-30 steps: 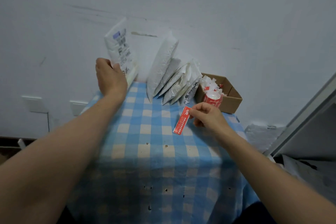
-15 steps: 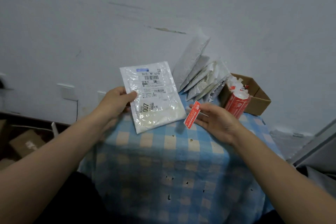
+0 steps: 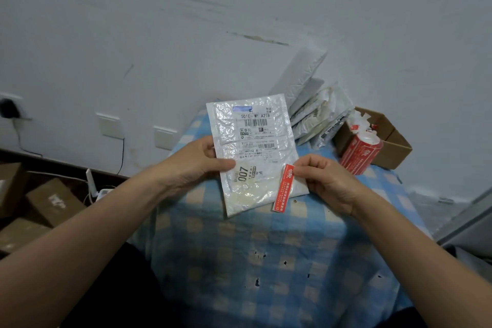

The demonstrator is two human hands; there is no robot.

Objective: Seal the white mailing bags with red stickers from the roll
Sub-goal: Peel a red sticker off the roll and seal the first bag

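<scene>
- Head view: my left hand now grips the flat white plastic mailing bag, pulled from the wall to above the blue-checked counter.
- My right hand pinches the long red sticker, now against the bag's right edge; sealing looks next.

One sticker, one roll, one box

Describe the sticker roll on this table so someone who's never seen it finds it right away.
Start at the table with the blue checked cloth and look to its far right corner, where an open cardboard box sits. The sticker roll stands at the box's left side, right of the leaning white bags. It is the only red cylinder there.
</scene>
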